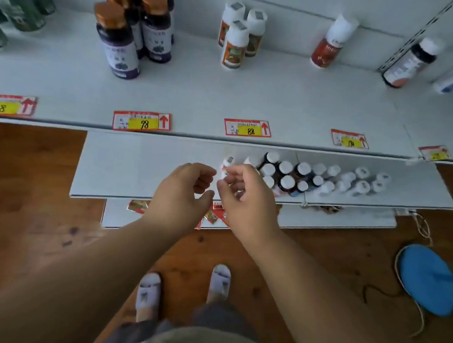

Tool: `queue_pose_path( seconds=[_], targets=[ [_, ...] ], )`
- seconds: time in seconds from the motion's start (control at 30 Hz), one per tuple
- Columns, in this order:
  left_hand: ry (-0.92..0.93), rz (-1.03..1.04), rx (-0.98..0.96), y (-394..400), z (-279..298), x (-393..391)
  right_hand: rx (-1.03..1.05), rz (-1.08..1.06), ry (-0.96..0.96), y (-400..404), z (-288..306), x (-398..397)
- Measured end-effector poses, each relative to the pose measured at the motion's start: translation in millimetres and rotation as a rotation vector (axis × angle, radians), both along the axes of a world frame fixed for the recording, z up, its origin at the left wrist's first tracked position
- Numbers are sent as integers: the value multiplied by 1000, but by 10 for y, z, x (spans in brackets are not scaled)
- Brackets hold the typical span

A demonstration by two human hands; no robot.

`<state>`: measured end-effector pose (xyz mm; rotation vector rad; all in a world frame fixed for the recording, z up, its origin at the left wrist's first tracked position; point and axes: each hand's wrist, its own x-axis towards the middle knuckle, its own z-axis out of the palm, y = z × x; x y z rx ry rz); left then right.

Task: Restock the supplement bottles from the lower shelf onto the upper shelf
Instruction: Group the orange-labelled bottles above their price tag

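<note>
Upper shelf (pixel 224 97) holds three orange-labelled bottles (pixel 239 34), one red bottle (pixel 332 43) and five price tags (pixel 247 128).

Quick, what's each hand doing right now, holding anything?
Left hand: fingers loosely curled, holding nothing.
Right hand: fingers loosely curled, nothing visibly held.

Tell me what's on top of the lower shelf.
White-capped bottles crowd the lower shelf's right half. Both hands, left and right, cover some near bottles; its rear lies beneath the upper shelf.
</note>
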<state>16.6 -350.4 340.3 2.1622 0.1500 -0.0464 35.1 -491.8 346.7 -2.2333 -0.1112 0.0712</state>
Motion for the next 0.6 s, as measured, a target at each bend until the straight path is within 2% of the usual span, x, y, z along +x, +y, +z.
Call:
queue_pose_path(
  seconds=[0.33, 0.5, 0.6],
  targets=[
    [232, 29, 15, -356, -1726, 484, -69, -126, 324, -465, -1825, 464],
    [290, 71, 27, -512, -2638, 695, -93, -80, 437, -544, -2693, 739],
    [287, 65, 95, -643, -3028, 914, -88, -62, 485, -575, -3041, 856]
  ],
)
